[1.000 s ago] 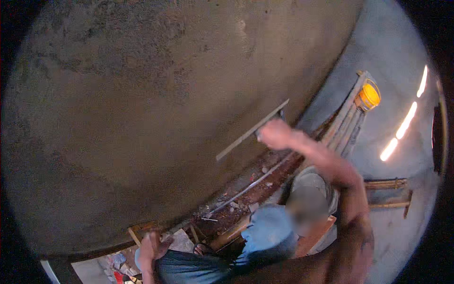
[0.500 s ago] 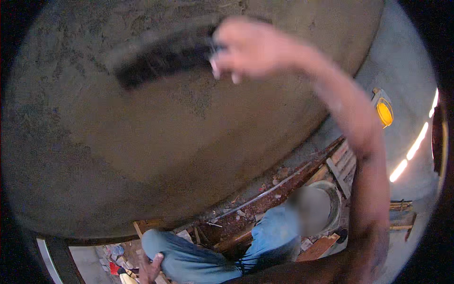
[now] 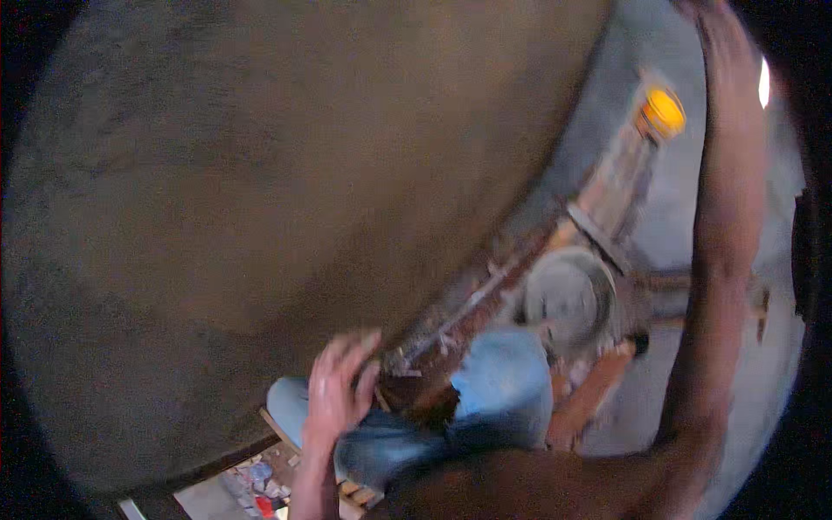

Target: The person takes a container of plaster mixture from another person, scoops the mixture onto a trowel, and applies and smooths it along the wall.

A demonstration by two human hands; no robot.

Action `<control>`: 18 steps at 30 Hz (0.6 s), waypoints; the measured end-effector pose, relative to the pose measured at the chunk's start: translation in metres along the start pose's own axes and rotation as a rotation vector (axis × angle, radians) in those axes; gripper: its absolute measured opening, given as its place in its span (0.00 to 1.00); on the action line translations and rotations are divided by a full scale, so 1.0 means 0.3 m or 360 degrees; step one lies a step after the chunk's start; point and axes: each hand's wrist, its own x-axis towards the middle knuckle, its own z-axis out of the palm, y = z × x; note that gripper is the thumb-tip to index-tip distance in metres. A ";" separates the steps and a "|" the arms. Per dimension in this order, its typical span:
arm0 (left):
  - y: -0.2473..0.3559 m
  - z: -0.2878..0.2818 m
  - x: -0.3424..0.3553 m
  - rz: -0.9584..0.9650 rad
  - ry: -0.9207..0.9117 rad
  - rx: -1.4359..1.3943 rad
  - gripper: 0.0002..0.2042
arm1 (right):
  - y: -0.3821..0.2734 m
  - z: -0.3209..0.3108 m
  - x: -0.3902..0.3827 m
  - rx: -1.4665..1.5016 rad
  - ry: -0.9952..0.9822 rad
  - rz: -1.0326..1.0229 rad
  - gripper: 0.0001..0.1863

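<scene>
A broad wall of damp grey-brown plaster fills the left and middle of the view. My left hand is raised over my left knee, close to the wall's lower edge. Its fingers are apart and hold nothing. Far up at the right rim, my right hand shows only in part, at the end of a stretched arm. Its fingers are cut off by the picture's edge, and no tool shows there. A round tub holding grey material stands beyond my right knee.
A yellow bucket is at the upper right, beside a grey wall. Wooden planks and broken rubble lie along the foot of the plastered wall. A reddish-brown board rests below the tub. Scraps lie at the lower left.
My right hand has swung from the plaster to the far upper right, and the long black tool it held is out of sight. My left hand has risen from beside my knee. The view has shifted.
</scene>
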 end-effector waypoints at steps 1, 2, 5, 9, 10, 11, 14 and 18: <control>-0.007 0.074 0.100 0.0013 -0.0059 -0.0370 0.21 | 0.049 -0.018 -0.120 0.0014 0.0138 0.0401 0.16; 0.000 0.144 0.200 0.0092 -0.0131 -0.0511 0.19 | 0.159 -0.046 -0.226 -0.0075 0.0170 0.0518 0.16; 0.098 0.347 0.472 0.0014 -0.0647 -0.0711 0.21 | 0.666 -0.161 -0.681 -0.0689 -0.0374 0.0481 0.20; 0.290 0.715 0.574 0.0144 -0.1371 -0.0379 0.30 | 0.738 -0.252 -1.266 -0.1155 -0.0147 0.0834 0.16; 0.316 0.807 0.567 0.0279 -0.1333 -0.0238 0.32 | 0.727 -0.288 -1.341 -0.1155 -0.0070 0.1005 0.15; 0.328 0.885 0.546 0.0407 -0.1297 -0.0106 0.35 | 0.712 -0.311 -1.439 -0.1167 -0.0056 0.1029 0.15; 0.327 0.960 0.519 0.0421 -0.1559 0.0136 0.39 | 0.622 -0.306 -1.631 -0.0559 0.0515 0.1642 0.13; 0.415 0.905 0.623 0.0622 -0.1941 0.0379 0.29 | 0.611 -0.355 -1.726 -0.0324 0.0830 0.1836 0.12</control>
